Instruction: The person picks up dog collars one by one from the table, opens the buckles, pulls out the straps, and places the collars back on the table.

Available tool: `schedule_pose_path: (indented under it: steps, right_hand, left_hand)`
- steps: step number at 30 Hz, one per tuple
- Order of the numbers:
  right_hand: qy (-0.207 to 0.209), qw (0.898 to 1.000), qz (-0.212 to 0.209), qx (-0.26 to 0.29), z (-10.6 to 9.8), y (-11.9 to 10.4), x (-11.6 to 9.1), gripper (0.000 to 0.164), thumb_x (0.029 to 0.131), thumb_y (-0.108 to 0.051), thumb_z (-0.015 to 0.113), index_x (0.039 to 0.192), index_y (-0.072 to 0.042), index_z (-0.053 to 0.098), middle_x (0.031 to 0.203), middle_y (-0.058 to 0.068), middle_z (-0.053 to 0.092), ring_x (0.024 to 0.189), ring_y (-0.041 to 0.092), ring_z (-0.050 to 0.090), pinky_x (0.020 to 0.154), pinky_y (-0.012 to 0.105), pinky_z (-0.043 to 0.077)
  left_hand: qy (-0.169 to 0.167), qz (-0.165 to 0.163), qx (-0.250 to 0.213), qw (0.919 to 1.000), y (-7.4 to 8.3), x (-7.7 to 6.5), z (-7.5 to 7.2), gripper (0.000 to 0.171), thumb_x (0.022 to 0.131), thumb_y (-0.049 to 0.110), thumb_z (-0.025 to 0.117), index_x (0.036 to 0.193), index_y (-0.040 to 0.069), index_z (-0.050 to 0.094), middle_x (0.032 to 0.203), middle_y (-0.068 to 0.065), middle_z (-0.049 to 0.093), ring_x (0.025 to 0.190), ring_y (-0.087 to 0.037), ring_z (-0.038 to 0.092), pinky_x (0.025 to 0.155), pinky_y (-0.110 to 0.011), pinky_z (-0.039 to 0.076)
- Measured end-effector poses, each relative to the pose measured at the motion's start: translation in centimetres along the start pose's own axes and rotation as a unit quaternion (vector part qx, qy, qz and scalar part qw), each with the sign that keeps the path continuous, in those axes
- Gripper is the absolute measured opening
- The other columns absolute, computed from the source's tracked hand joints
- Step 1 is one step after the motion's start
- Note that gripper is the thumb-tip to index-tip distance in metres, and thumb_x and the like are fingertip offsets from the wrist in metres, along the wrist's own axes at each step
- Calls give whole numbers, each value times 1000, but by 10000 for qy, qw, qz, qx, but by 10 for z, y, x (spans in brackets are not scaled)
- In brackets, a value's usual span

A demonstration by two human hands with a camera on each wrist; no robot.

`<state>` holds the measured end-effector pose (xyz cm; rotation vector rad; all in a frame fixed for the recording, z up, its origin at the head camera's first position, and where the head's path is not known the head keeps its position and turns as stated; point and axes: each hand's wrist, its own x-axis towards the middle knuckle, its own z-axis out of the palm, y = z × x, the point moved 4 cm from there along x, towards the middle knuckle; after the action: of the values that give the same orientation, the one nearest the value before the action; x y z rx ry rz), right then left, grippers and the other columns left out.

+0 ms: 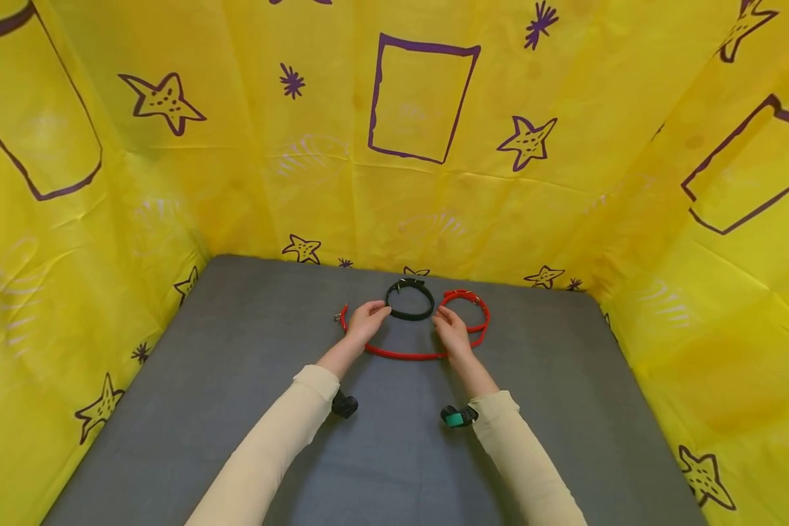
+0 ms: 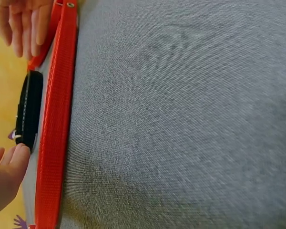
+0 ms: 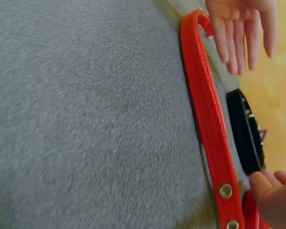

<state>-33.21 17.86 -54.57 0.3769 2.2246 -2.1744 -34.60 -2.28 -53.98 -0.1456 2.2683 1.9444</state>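
A black buckled collar [image 1: 410, 316] stands as a ring on the grey surface. My left hand [image 1: 366, 321] is at its left side with fingers extended, fingertips at or very near the band. On the other side is my right hand [image 1: 452, 334], its fingers also straight, between the black collar and a round red collar [image 1: 485, 313]. In front lies a long red strap [image 1: 404, 356], curving below both hands; metal eyelets [image 3: 225, 191] show in the right wrist view. Whether the fingertips touch the black collar cannot be told.
The grey tabletop [image 1: 394, 467] spreads toward me. Yellow cloth walls [image 1: 329, 197] with purple star and jar drawings enclose it at the back and both sides. Dark wrist devices [image 1: 459, 416] hang below the sleeves.
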Motion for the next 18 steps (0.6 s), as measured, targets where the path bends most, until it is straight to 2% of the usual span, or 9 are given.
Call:
schedule_pose_path:
  steps: [6, 18]
  right_hand:
    - [-23, 9988, -56, -486, 8, -1, 3, 54, 95, -5, 53, 144, 9, 37, 146, 28, 40, 136, 36, 37, 112, 43, 30]
    - [-17, 9979, 93, -641, 18, 1, 14, 61, 96, -8, 53, 149, 8, 26, 154, 24, 28, 142, 37, 28, 115, 42, 24]
  left_hand:
    - [-49, -121, 249, 9996, -2, 8, 8, 52, 99, 29, 57, 142, 0, 47, 141, -18, 50, 129, -32, 47, 105, -44, 40]
    - [-99, -303, 453, 9985, -5, 17, 15, 59, 100, 31, 56, 148, 1, 38, 147, -17, 43, 133, -31, 43, 107, -42, 38]
